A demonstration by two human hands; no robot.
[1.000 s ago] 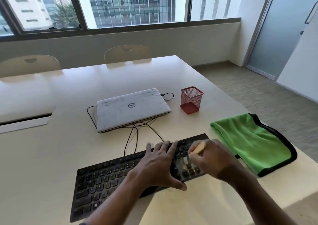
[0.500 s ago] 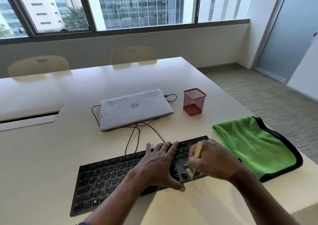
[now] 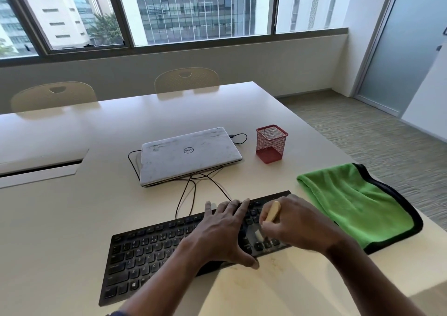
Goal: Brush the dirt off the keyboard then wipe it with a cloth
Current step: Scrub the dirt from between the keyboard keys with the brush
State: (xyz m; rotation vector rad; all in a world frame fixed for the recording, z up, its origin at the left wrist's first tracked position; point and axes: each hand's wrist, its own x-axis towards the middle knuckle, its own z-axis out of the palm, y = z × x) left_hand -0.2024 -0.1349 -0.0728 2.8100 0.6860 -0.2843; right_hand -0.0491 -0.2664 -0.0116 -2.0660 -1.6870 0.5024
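The wide cream desk (image 3: 72, 207) fills the room's near side, under large windows (image 3: 193, 11), as before. The black flat keyboard (image 3: 150, 250) lies at its near edge, the folded green microfibre cloth (image 3: 350, 202) just right of it. The left hand (image 3: 222, 231) stays spread flat on the keys; the right hand (image 3: 297, 223), closed around the small wooden-handled brush (image 3: 272, 211), has shifted its bristles slightly nearer.
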